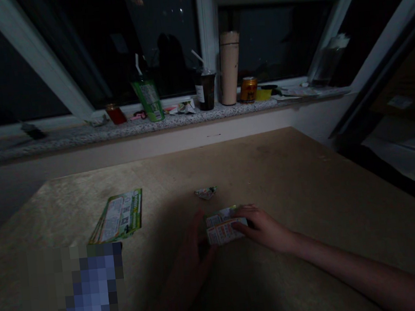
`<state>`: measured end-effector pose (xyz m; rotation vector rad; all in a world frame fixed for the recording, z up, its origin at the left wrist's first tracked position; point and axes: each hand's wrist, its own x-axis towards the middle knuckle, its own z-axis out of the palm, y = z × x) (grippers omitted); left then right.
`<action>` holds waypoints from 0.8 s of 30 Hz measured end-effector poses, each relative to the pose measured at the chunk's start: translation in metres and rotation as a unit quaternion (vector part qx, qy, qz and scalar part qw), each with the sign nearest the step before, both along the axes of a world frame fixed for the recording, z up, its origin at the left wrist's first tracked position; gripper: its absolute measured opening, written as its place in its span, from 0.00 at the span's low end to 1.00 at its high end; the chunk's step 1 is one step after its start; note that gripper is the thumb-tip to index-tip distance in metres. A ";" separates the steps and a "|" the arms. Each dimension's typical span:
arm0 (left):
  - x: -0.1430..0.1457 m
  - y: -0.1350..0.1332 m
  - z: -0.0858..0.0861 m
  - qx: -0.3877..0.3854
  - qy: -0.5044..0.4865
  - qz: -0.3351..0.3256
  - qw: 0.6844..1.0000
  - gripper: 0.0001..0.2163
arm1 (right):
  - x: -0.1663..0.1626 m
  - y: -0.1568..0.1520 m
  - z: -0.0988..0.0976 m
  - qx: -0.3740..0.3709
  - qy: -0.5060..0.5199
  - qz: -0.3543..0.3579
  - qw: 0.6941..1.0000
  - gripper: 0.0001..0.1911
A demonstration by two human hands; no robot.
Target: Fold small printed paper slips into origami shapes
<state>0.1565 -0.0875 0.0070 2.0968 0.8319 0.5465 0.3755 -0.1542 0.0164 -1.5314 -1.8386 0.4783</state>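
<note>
A folded printed leaflet (224, 233), white and green with orange-red print, lies low over the table in front of me. My right hand (260, 226) has its right end between thumb and fingers. At the leaflet's left end is my left hand (194, 249), in deep shadow, thumb and fingers apart; whether it touches the paper is hard to see. Just beyond sits a small folded paper piece (206, 193) with a similar print. To the left, a fanned stack of flat green-and-white leaflets (120, 216) rests on the table.
Beige table (267, 169) reaches the wall under the window. On the stone sill (185, 121) stand a red jar (116, 114), green drink container (149, 100), dark drink cup (205, 91), tall beige flask (229, 70) and gold can (248, 90). A pixelated object (91, 289) lies at lower left.
</note>
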 end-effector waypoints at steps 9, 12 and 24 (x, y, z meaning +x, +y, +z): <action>-0.004 -0.014 -0.002 0.181 0.084 -0.017 0.980 0.29 | -0.008 0.015 -0.009 -0.027 0.038 -0.083 0.995 0.08; -0.006 -0.022 0.001 0.258 0.137 -0.054 0.955 0.29 | -0.009 0.014 -0.012 -0.010 0.021 -0.098 0.995 0.08; 0.002 -0.032 0.001 0.384 0.183 -0.098 0.900 0.33 | -0.012 0.015 -0.015 -0.003 -0.012 -0.111 0.994 0.07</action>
